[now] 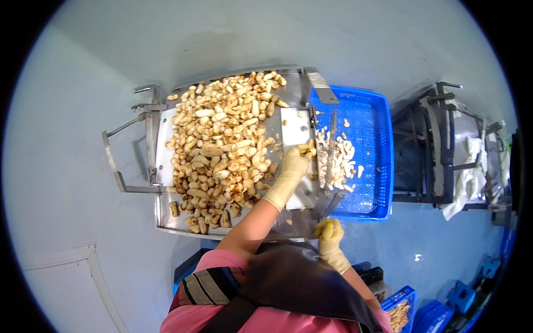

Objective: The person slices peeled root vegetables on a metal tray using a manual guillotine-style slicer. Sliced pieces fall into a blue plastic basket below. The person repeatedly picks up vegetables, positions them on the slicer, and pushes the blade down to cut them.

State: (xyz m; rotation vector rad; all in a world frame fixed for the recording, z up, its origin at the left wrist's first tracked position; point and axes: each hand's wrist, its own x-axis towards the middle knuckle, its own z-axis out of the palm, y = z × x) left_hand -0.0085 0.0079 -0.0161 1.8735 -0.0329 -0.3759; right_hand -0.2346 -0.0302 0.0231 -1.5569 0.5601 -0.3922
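Observation:
My left hand (296, 162), in a cream rubber glove, pinches a pale brown-stained mushroom (311, 146) at the right edge of a white cutting board (297, 199). Beside that edge is a hinged metal cutter (321, 166) with a coil spring (333, 133). My right hand (330, 237), gloved too, is closed around the cutter's handle at the table's near right corner; the fingers hide most of the handle. To the left, a big heap of whole mushrooms (225, 145) covers much of the steel table (283, 222). Cut pieces (344, 154) lie beyond the cutter in a blue perforated crate (377, 166).
A second white board (167, 145) and a bent metal lever frame (109, 156) are on the table's left side. Another steel bench (441, 145) with white cloth or plastic (468, 183) stands at right. A blue crate of pieces (399, 314) sits low behind my right arm. A wall (258, 33) rises behind the table.

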